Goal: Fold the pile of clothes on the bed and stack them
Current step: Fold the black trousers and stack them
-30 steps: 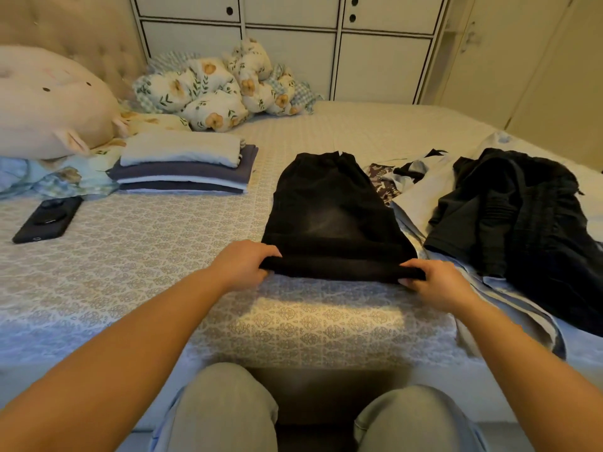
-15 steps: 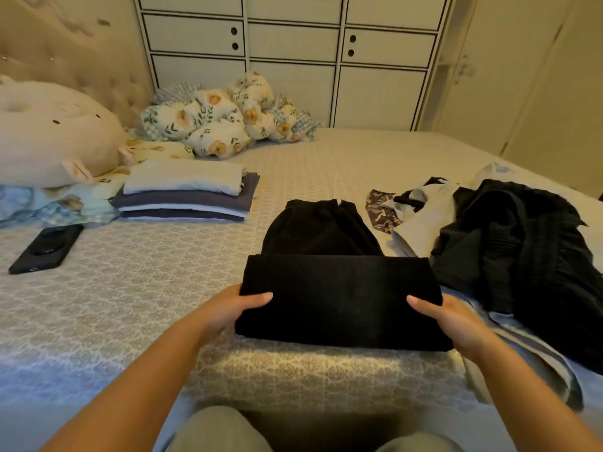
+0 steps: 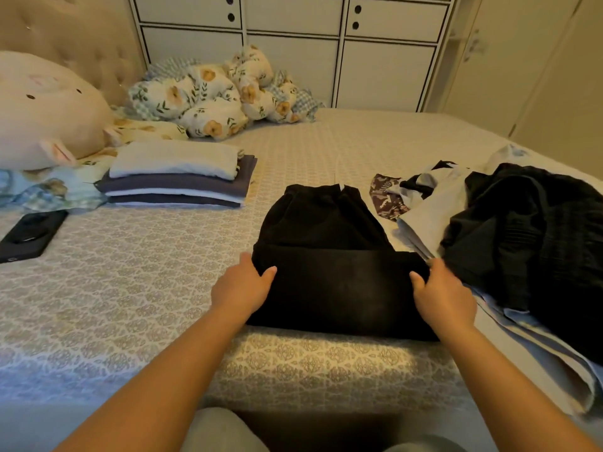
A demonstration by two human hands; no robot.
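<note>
The black shorts [image 3: 329, 256] lie near the front edge of the bed [image 3: 130, 288], their lower half doubled up over the upper half. The left hand [image 3: 243, 288] grips the left end of the raised fold with its fingers curled under and thumb on top, and the right hand [image 3: 443, 296] pinches the right end likewise. A stack of folded clothes [image 3: 176, 179] sits far left, well apart; an unfolded pile [image 3: 522, 230] lies just right of the shorts.

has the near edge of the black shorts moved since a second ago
Yes. The hands have carried the black shorts' hem away from the bed's near edge, up over the garment toward its waistband.
</note>
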